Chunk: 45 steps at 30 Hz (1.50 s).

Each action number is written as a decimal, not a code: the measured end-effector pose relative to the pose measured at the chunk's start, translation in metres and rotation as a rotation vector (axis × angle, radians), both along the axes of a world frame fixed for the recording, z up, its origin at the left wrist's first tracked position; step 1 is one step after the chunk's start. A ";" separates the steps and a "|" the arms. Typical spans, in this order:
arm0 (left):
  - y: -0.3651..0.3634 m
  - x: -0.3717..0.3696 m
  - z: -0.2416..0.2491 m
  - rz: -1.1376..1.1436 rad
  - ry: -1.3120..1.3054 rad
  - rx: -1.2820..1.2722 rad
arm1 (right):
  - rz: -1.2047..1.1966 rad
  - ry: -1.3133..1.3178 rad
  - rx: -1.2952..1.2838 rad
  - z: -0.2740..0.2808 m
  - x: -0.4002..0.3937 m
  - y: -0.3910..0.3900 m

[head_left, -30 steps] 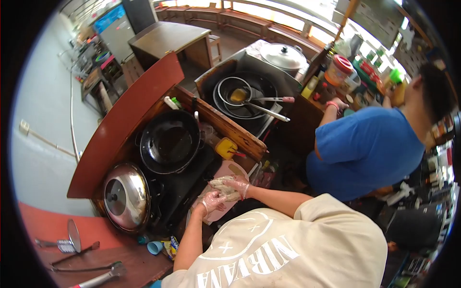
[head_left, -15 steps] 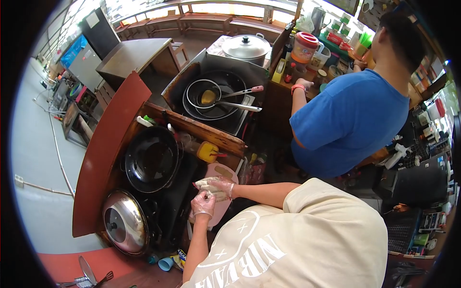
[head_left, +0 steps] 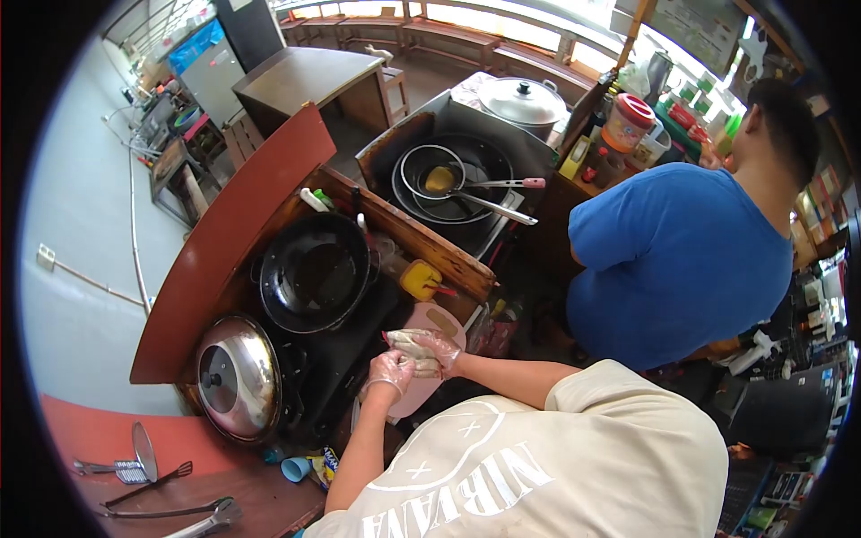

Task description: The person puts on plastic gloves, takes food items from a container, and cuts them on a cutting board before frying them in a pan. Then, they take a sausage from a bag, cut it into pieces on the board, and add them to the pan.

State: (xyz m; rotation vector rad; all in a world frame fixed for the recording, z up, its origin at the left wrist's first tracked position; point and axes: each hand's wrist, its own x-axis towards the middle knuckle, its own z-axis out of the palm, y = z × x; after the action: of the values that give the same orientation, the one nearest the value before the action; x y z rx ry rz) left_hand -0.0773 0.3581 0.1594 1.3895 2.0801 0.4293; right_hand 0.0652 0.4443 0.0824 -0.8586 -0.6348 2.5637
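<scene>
The right hand [head_left: 435, 350], in a thin see-through glove, is wrapped around some long, pale pieces [head_left: 411, 339], and one end of them pokes out past the hand and looks reddish. The left hand [head_left: 389, 371] wears the same kind of glove and touches the pieces; its fingers are bent in, but from where I stand I can't tell if they are pinching anything. The hands hold the pale pieces up over a pink board [head_left: 420, 396], right in front of the person's cream shirt [head_left: 556, 448]. Just past the board I can see a yellow tub [head_left: 419, 280] with something red in it. To the left of that sits a big black pan [head_left: 309, 276], and near it a shiny round lid [head_left: 247, 377] leans on its side. A little blue cup [head_left: 295, 469] lies close to the person's left arm. Farther off, behind a wooden edge [head_left: 448, 251], a strainer [head_left: 436, 173] rests in another black pan [head_left: 491, 161]. Someone else in a blue shirt [head_left: 677, 260] stands off to the right, turned away.
</scene>
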 end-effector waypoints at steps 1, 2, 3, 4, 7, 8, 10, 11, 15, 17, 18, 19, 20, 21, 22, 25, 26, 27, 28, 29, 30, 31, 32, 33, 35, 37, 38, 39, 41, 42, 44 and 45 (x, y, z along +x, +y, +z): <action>0.003 0.002 0.014 0.013 0.001 0.002 | 0.012 -0.050 0.060 0.000 0.001 0.000; 0.006 0.004 0.029 0.075 -0.180 -0.147 | -0.007 -0.042 0.023 -0.001 0.001 -0.002; 0.008 0.005 0.036 0.136 -0.364 -0.293 | 0.005 -0.040 0.029 -0.001 0.002 -0.002; 0.007 0.003 0.033 0.146 -0.364 -0.284 | 0.014 -0.014 0.028 0.001 0.002 -0.002; 0.003 0.000 0.014 -0.118 -0.133 0.029 | 0.028 -0.032 0.036 0.007 0.008 0.006; 0.002 0.003 0.008 -0.143 -0.025 0.100 | 0.037 -0.018 0.029 0.006 0.008 0.008; 0.002 0.012 0.007 -0.122 0.133 0.148 | 0.052 -0.002 0.027 0.009 0.007 0.010; 0.003 0.014 0.007 -0.116 0.136 0.154 | 0.041 0.026 -0.009 0.013 0.006 0.011; 0.002 0.020 -0.003 0.024 0.089 0.221 | 0.022 -0.024 -0.071 0.007 0.007 0.013; 0.003 0.020 -0.004 0.059 0.076 0.198 | -0.010 -0.072 0.039 0.006 0.006 0.008; 0.007 0.018 -0.005 0.151 -0.169 0.025 | -0.048 -0.117 0.152 0.006 0.005 0.007; 0.011 0.017 -0.002 0.242 -0.414 -0.148 | -0.040 -0.118 0.154 0.007 0.006 0.008; 0.013 0.016 0.001 0.250 -0.417 -0.145 | -0.021 -0.074 0.142 0.008 0.008 0.009; 0.012 0.014 0.004 0.304 -0.550 -0.144 | -0.001 -0.032 0.129 0.009 0.009 0.011; 0.011 0.013 0.005 0.358 -0.685 -0.144 | 0.009 -0.036 0.129 0.010 0.009 0.012; 0.006 0.010 -0.002 0.411 -0.683 -0.005 | 0.020 0.042 0.086 0.011 0.007 0.012; 0.004 0.013 0.006 0.427 -0.622 0.018 | -0.012 0.023 0.067 0.013 0.005 0.013; 0.005 0.012 -0.001 0.432 -0.624 0.024 | -0.043 0.005 0.048 0.016 0.004 0.014; 0.004 0.012 -0.005 0.395 -0.526 0.129 | -0.037 0.005 0.051 0.012 0.005 0.014; 0.006 0.011 -0.009 0.358 -0.427 0.234 | -0.012 0.026 -0.006 0.008 0.006 0.015; 0.004 0.013 -0.013 0.365 -0.430 0.235 | 0.013 0.042 -0.068 0.003 0.008 0.015; 0.004 0.020 0.002 0.403 -0.340 0.303 | 0.021 0.034 -0.073 -0.003 0.007 0.015; 0.003 0.026 0.010 0.441 -0.251 0.368 | -0.024 0.058 -0.084 -0.009 0.003 0.014; 0.002 0.030 0.007 0.453 -0.258 0.361 | -0.070 0.083 -0.094 -0.016 0.001 0.012; 0.006 0.034 0.011 0.443 -0.171 0.307 | -0.051 0.101 -0.138 -0.012 0.002 0.013; 0.004 0.036 0.022 0.372 -0.104 0.184 | -0.041 0.048 -0.019 -0.006 0.004 0.013; 0.006 0.036 0.029 0.354 -0.064 0.061 | -0.035 0.053 -0.011 -0.004 0.003 0.015; 0.008 0.035 0.033 0.334 -0.024 -0.062 | -0.042 0.032 -0.038 -0.001 0.004 0.014; 0.011 0.033 0.034 0.298 -0.005 -0.042 | -0.049 0.016 -0.059 -0.005 0.003 0.012; 0.012 0.035 0.033 0.326 0.010 -0.044 | -0.050 0.015 -0.182 -0.008 0.002 0.010; 0.012 0.040 0.035 0.352 0.027 -0.047 | -0.062 -0.009 -0.294 -0.008 -0.003 0.008; 0.011 0.042 0.032 0.295 0.078 -0.008 | -0.063 -0.006 -0.294 -0.008 -0.004 0.008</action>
State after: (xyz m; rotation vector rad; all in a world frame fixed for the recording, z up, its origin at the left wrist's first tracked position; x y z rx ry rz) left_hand -0.0352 0.3686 0.1918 1.1117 2.3588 0.4914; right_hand 0.0617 0.4523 0.0743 -0.9607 -0.2287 2.6362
